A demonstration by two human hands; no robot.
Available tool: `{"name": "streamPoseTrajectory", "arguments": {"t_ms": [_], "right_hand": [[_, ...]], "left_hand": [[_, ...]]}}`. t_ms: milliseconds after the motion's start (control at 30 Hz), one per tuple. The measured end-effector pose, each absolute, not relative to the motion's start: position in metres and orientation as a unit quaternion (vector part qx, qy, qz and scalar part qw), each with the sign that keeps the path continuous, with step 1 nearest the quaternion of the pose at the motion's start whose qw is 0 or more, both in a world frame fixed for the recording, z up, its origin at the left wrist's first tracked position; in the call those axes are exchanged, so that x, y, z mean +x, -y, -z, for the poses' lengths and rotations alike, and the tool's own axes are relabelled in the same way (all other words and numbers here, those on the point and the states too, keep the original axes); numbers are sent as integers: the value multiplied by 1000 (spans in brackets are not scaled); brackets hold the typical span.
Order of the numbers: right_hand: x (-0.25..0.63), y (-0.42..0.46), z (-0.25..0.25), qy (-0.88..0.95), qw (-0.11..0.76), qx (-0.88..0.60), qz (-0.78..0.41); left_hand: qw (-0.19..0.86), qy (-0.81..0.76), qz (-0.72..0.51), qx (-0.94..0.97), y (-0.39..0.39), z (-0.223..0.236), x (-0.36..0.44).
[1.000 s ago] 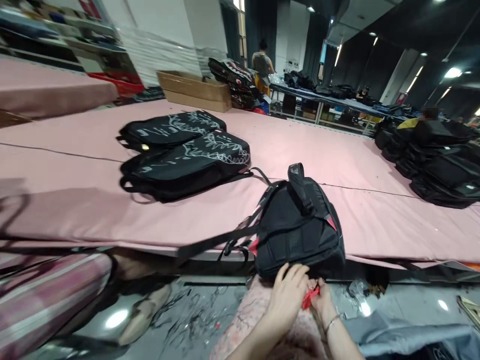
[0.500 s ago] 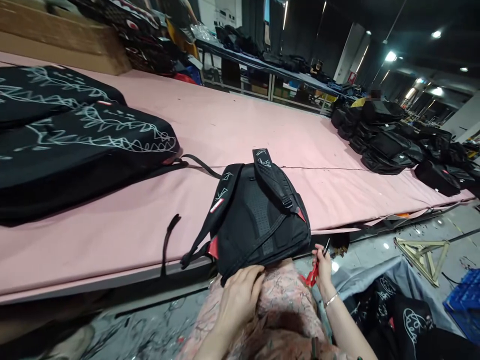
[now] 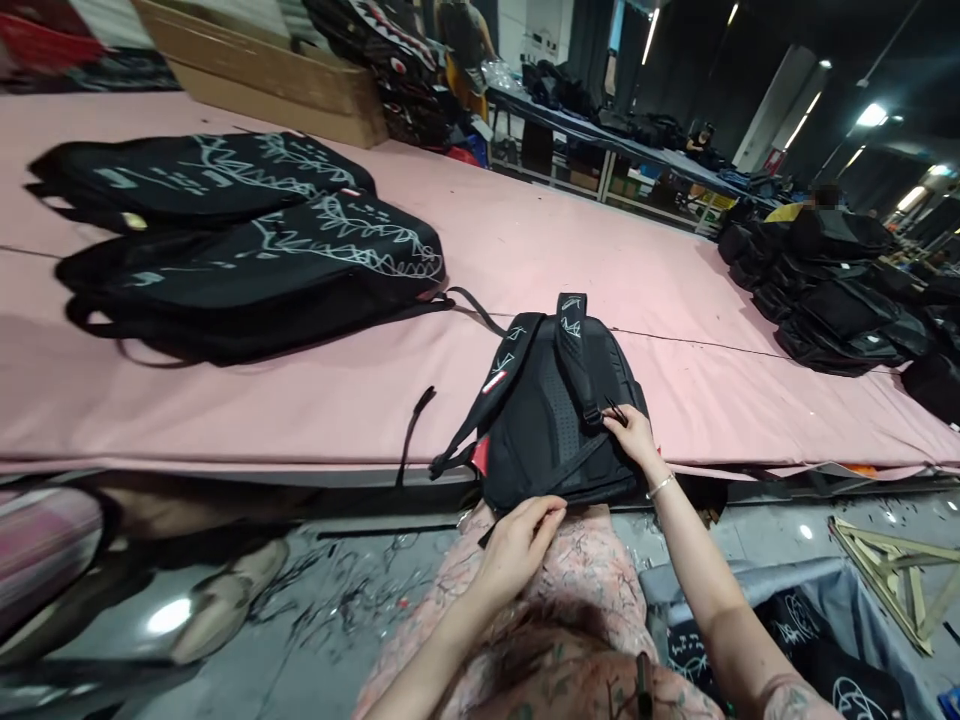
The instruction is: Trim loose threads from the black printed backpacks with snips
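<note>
A black backpack (image 3: pixel 540 430) lies at the front edge of the pink-covered table, back panel and shoulder straps upward. My left hand (image 3: pixel 521 545) is closed at its lower edge, thumb and fingers pinched together there. Over the lower end of the right strap, beside the buckle, my right hand (image 3: pixel 634 435) grips small scissors (image 3: pixel 615 408); only their dark tips show, and the handles are hidden in the hand. The strap with white drawings (image 3: pixel 572 330) stands up at the top. A loose webbing end (image 3: pixel 416 430) hangs over the table edge to the left.
Two black backpacks with white jaw drawings (image 3: pixel 300 270) lie on the pink table (image 3: pixel 360 410) at left. A cardboard box (image 3: pixel 277 90) stands behind them. More black bags (image 3: pixel 832 310) are piled at right. Below right is a grey-lined bin (image 3: pixel 817 580) with bags. Someone's leg (image 3: pixel 45 550) is at left.
My right hand has moved from beside the backpack's lower right corner up onto its right strap, carrying the scissors. My left hand stays at the lower edge. The backpack was turned back-panel up earlier.
</note>
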State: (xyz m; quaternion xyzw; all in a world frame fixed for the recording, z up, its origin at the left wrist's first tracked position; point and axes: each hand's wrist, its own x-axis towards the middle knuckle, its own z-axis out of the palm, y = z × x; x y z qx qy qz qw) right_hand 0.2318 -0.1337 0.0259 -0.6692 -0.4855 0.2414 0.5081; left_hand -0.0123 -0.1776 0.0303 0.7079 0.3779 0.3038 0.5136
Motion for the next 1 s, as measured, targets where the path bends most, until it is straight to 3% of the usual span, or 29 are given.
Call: {"name": "streamPoseTrajectory", "arguments": {"t_ms": [300, 500, 767, 867, 1000], "right_hand": [[153, 207, -9, 533, 493, -648, -229], [138, 230, 8, 532, 483, -672, -179], [151, 229, 4, 558, 450, -671, -188], [160, 220, -6, 531, 453, -682, -220], [170, 215, -11, 473, 447, -699, -298]], "left_hand": [[547, -477, -389, 567, 156, -36, -10], [488, -467, -233, 699, 134, -43, 11], [434, -487, -115, 750, 113, -46, 20], [485, -474, -182, 712, 114, -38, 19], [646, -439, -354, 515, 130, -27, 27]]}}
